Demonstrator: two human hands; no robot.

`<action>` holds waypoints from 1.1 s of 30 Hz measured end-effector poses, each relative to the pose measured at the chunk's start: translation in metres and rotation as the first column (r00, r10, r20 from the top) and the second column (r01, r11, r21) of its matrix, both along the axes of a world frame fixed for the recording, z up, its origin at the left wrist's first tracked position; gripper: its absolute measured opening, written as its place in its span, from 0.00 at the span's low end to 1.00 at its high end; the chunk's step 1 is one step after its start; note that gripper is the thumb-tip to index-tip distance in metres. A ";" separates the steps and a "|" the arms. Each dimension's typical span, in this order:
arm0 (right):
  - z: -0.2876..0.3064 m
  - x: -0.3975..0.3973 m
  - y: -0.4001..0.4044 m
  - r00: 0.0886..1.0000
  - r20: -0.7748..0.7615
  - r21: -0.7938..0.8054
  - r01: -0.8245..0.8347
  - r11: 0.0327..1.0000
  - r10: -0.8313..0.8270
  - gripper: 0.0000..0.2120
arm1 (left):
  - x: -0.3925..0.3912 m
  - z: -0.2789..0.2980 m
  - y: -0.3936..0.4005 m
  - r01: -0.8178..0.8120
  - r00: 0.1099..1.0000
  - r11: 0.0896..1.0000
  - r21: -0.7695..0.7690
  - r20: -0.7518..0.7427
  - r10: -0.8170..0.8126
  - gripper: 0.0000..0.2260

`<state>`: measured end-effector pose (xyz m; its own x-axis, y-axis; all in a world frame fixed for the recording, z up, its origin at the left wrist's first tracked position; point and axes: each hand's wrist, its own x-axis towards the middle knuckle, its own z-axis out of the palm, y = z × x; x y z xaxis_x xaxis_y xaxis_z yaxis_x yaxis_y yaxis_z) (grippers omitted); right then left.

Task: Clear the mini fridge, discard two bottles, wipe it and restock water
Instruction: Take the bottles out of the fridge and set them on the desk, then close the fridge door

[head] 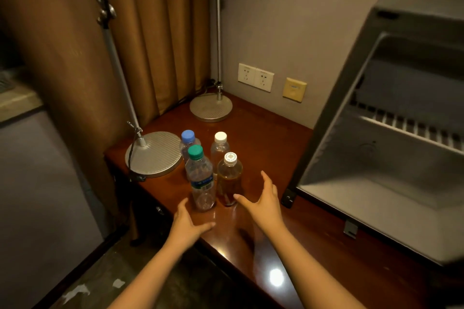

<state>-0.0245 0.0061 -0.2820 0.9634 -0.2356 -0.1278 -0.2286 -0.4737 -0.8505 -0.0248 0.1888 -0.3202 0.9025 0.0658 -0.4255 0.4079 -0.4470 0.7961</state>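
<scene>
We find four bottles upright on the worktop [263, 133] beside the emptied fridge [391, 163]. Our left hand [187, 223] and right hand [263, 202], spread and empty, flank the green-capped bottle [200, 180] and amber bottle [229, 178]: light, smooth; hold mid-body.

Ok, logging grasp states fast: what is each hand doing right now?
Left hand: open, empty, near the green-cap bottle.
Right hand: open, empty, beside the amber bottle.
</scene>
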 end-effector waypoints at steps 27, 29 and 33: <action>0.318 -0.431 -0.243 0.781 0.370 -0.685 0.596 0.420 -0.504 0.17 | -0.296 0.318 -0.359 0.805 -0.204 0.296 0.514 0.709 -0.675 0.27; 0.326 -0.449 -0.258 0.754 0.344 -0.747 0.581 0.323 -0.560 0.19 | -0.309 0.321 -0.370 0.798 -0.234 0.289 0.529 0.713 -0.661 0.28; 0.322 -0.462 -0.277 0.723 0.128 -0.784 0.493 0.377 -0.678 0.25 | -0.318 0.326 -0.385 0.752 -0.294 0.239 0.614 0.638 -0.712 0.27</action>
<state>-0.4869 -0.2710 0.0402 0.5191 -0.8230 0.2307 -0.8100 -0.5598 -0.1746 -0.3429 -0.1962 0.0059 0.0351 -0.9079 0.4178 -0.9256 0.1281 0.3562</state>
